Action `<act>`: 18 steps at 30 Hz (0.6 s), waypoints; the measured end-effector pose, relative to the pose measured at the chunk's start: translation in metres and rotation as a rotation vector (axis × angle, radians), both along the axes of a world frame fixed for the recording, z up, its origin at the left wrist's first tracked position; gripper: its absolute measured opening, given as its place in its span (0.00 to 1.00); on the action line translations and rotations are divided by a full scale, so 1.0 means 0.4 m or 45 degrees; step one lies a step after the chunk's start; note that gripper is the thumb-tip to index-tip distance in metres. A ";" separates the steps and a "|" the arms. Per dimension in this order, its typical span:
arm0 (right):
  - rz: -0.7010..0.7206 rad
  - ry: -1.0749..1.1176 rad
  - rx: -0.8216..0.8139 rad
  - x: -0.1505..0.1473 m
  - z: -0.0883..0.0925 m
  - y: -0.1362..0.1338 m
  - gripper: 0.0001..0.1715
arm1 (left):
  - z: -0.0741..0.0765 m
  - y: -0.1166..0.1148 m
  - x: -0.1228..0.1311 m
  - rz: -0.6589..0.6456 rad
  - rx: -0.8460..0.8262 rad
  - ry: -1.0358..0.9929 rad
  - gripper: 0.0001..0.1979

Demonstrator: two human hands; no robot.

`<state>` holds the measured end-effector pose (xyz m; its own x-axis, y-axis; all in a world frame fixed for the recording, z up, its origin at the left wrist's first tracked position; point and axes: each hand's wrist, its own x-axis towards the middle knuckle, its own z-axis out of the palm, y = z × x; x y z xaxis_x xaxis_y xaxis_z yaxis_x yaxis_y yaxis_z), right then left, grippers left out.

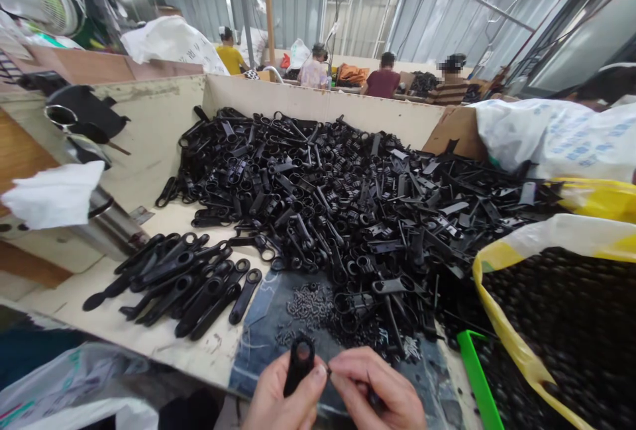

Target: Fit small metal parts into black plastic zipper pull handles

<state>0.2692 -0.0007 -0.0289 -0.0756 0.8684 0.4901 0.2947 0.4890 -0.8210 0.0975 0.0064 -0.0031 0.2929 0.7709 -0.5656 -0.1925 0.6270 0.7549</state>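
My left hand grips a black plastic zipper pull upright between thumb and fingers, its ring end upward. My right hand sits just beside it, pinching a tiny metal piece at the pull's edge. Under both hands lies a worn denim cloth holding a small heap of tiny metal parts. A big mound of black plastic zipper pulls rises beyond them. Nearer on the left, a group of longer black pulls lies side by side on the board.
A yellow-rimmed bag of small black parts stands at the right, with a green plastic strip by it. A steel cup and white cloth sit left. White sacks and several seated people lie beyond the bin wall.
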 end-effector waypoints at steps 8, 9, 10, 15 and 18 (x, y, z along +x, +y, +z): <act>0.119 -0.155 0.074 0.029 0.006 -0.006 0.19 | 0.007 -0.002 0.007 -0.038 0.022 -0.028 0.33; 0.130 -0.163 0.063 0.032 0.008 -0.007 0.18 | 0.006 -0.004 0.007 -0.047 0.008 -0.021 0.34; 0.129 -0.156 0.044 0.032 0.008 -0.009 0.16 | 0.004 -0.007 0.007 -0.052 -0.008 -0.018 0.34; -0.055 0.051 -0.147 0.011 -0.004 -0.025 0.06 | 0.001 -0.008 0.016 -0.050 -0.006 -0.073 0.33; -0.152 0.182 -0.279 0.000 -0.016 -0.033 0.15 | 0.000 -0.003 0.027 -0.028 -0.006 -0.100 0.33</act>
